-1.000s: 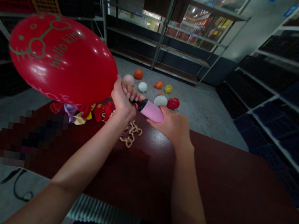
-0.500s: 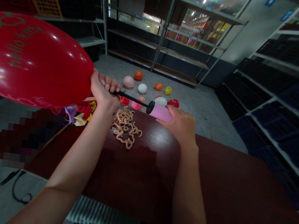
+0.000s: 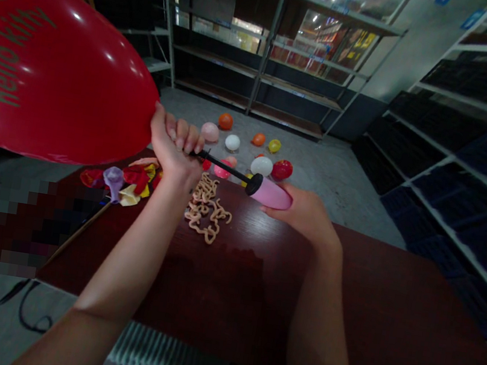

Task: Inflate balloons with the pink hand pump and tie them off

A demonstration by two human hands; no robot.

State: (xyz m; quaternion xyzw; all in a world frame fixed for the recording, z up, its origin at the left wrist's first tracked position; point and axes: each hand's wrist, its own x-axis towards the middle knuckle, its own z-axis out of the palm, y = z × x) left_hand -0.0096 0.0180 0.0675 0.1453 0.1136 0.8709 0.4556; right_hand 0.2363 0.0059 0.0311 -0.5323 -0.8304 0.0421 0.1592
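A large red balloon (image 3: 76, 78) with "hello kitty" printed on it fills the upper left of the view. My left hand (image 3: 176, 142) is closed at its neck, wrapped round the black end of a hand balloon pump (image 3: 272, 193); the nozzle is hidden by the fingers. My right hand (image 3: 307, 213) grips the pump's pink barrel from the far end. Between the hands the black rod shows, drawn out. Below lie tan twisted balloons (image 3: 209, 214) on the dark table (image 3: 227, 290). Left of them is a pile of flat, uninflated balloons (image 3: 127, 180) in several colours.
Several small inflated balloons, among them a white balloon (image 3: 262, 166) and an orange balloon (image 3: 225, 121), lie on the floor (image 3: 319, 163) past the table. A metal shelf (image 3: 258, 81) stands behind. Dark crates (image 3: 459, 147) fill the right-hand rack. A blurred patch covers the table's left end.
The red balloon looks larger and extends further up. My right hand and the pink barrel have moved right and slightly down, away from my left hand, so more black rod shows.
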